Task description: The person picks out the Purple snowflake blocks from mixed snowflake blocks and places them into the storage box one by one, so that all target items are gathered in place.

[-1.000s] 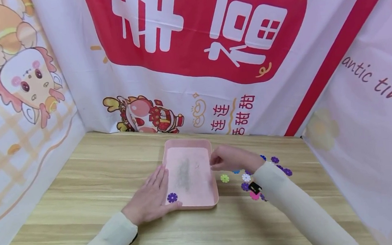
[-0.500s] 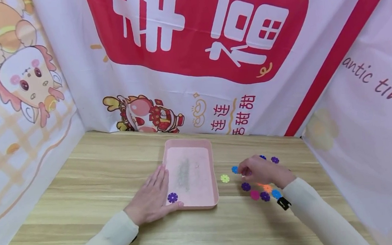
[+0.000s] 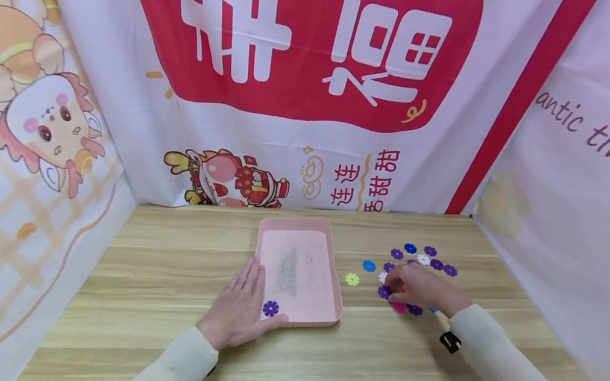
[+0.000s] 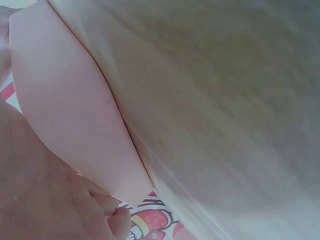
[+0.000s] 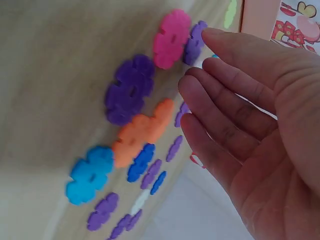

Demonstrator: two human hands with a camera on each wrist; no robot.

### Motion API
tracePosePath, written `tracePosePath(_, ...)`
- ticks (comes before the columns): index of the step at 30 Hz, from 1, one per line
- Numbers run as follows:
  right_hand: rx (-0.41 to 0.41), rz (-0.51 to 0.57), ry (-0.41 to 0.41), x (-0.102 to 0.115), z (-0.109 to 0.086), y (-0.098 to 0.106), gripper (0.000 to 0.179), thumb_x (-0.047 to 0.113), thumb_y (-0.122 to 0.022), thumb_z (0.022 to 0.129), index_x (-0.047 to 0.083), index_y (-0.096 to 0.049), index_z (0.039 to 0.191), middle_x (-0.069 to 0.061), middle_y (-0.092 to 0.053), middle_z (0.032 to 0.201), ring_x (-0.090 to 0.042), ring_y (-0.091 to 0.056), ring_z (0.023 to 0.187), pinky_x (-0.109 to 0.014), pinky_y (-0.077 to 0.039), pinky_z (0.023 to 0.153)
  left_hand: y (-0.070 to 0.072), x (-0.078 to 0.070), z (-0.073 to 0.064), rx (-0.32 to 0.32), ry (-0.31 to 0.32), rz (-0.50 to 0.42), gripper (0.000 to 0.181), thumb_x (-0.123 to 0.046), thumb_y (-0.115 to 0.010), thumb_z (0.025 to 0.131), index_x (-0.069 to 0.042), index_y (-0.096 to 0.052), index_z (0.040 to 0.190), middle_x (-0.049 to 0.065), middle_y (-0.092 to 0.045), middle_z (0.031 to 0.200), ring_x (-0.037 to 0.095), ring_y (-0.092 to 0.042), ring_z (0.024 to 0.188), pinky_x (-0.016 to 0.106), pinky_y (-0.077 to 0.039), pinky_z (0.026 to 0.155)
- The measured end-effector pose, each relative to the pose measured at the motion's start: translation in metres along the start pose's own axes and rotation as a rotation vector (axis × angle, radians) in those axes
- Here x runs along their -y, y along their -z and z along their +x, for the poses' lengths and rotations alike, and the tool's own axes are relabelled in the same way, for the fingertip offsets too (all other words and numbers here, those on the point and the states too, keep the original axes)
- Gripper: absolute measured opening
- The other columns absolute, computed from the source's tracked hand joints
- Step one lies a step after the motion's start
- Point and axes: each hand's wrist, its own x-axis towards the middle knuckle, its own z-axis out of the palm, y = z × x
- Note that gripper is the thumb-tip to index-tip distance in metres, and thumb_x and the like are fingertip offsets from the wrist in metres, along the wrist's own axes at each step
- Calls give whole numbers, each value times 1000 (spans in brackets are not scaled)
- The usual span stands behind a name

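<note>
A pink tray (image 3: 313, 286) lies on the table, with one purple snowflake-shaped plastic disc (image 3: 270, 308) in its near left corner. My left hand (image 3: 235, 311) rests along the tray's left side, fingers extended and thumb at the front rim. Its palm sits close against the pink wall (image 4: 70, 100) in the left wrist view. Over the scattered discs right of the tray is my right hand (image 3: 425, 289), fingers loosely bent with nothing between them. Near its fingertips in the right wrist view are a pink disc (image 5: 172, 39), a purple disc (image 5: 131, 90) and orange discs (image 5: 134, 140).
A lime disc (image 3: 352, 279) and a blue disc (image 3: 369, 266) lie between the tray and the cluster. Several purple discs (image 3: 435, 264) spread farther right. A printed curtain (image 3: 302, 154) hangs behind the wooden table (image 3: 179, 244), with more cloth at both sides.
My right hand has gone from the tray's right rim rightward to the discs, then slightly nearer, over the pink and orange ones. The left hand has stayed on the tray.
</note>
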Motion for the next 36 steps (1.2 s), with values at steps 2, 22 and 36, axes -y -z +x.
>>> tracePosePath(2, -8, 8, -6, -3, 1, -4, 17, 17, -84, 92, 11, -78, 107, 4, -75, 94, -2, -65, 81, -19, -59, 72, 0, 0, 0, 3, 3, -2, 113, -78, -46, 98, 12, -22, 162, 32, -11, 173, 46, -16, 163, 57, -22, 134)
tracePosePath(22, 3, 97, -85, 3, 18, -2, 24, 15, -90, 85, 10, -78, 105, 1, -75, 95, -8, -64, 82, -25, -61, 75, 4, -2, 0, 7, 7, -20, 110, -73, -51, 99, 13, -22, 162, 33, -10, 173, 47, -15, 163, 57, -23, 133)
tracePosePath(36, 114, 168, -25, -2, 31, 26, 14, 9, -75, 98, 14, -76, 86, 5, -73, 86, -10, -59, 73, -22, -54, 64, 2, -2, 0, 0, -10, -5, 112, -76, -49, 98, 13, -24, 161, 33, -9, 173, 48, -15, 162, 58, -24, 133)
